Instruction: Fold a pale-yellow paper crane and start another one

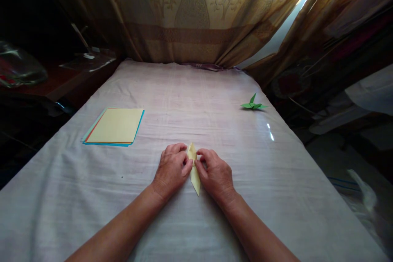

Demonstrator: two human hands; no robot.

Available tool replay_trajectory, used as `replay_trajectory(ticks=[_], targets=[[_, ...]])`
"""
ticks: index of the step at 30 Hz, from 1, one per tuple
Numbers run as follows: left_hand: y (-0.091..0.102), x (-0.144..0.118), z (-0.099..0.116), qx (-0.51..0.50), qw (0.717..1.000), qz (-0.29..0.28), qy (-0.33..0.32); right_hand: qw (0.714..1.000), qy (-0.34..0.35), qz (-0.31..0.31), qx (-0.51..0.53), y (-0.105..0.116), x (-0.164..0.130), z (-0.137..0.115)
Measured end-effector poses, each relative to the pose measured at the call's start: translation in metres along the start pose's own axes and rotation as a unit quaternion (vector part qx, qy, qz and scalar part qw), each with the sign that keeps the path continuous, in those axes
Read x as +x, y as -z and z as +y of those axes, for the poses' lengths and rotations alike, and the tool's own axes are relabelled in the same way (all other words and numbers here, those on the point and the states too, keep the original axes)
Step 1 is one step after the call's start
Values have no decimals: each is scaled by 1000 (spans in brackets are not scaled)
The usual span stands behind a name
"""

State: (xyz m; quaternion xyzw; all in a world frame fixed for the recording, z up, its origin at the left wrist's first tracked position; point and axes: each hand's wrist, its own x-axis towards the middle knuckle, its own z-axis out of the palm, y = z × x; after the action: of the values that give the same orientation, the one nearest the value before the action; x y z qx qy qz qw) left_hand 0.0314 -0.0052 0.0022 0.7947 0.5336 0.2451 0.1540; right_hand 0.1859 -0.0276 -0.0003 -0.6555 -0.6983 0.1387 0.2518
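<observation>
I observed both hands resting on the cloth-covered table [215, 221], close together near the front centre. Between them lay a narrow, pale yellow folded paper [194, 172], a long pointed shape with one tip toward the curtain and the other toward me.

The left hand [172, 168] sat against the paper's left edge, fingers curled inward, their tips meeting the upper half of the paper. The right hand [215, 172] sat against the right edge in mirror fashion, thumb and forefinger closing on the same upper half. Both hands were pinching the paper between them; neither was open. The lower tip of the paper projected free below the two hands, lying flat on the cloth. How far the fingers went beneath the fold I could not tell.

To the left, well apart from the hands, a stack of coloured sheets [115, 126] lay flat, a yellow sheet uppermost with blue and orange edges showing beneath. To the far right, near the table's edge, stood a small green folded paper figure [253, 105], well apart from the hands. A patterned curtain [196, 16] hung behind the table's far end.
</observation>
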Motion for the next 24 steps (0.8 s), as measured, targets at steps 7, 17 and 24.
replay_trajectory(ticks=[7, 17, 24], targets=[[-1, 0, 0, 2, 1000, -12, 4, 998, 21, -18, -52, 1, -1, 0], [-2, -2, -2, -4, 1000, 10, 1, 995, 40, -20, -91, 0, -2, -2], [-4, -4, -4, 0, 1000, 16, -15, 994, 42, -28, -93, 2, -1, -1]])
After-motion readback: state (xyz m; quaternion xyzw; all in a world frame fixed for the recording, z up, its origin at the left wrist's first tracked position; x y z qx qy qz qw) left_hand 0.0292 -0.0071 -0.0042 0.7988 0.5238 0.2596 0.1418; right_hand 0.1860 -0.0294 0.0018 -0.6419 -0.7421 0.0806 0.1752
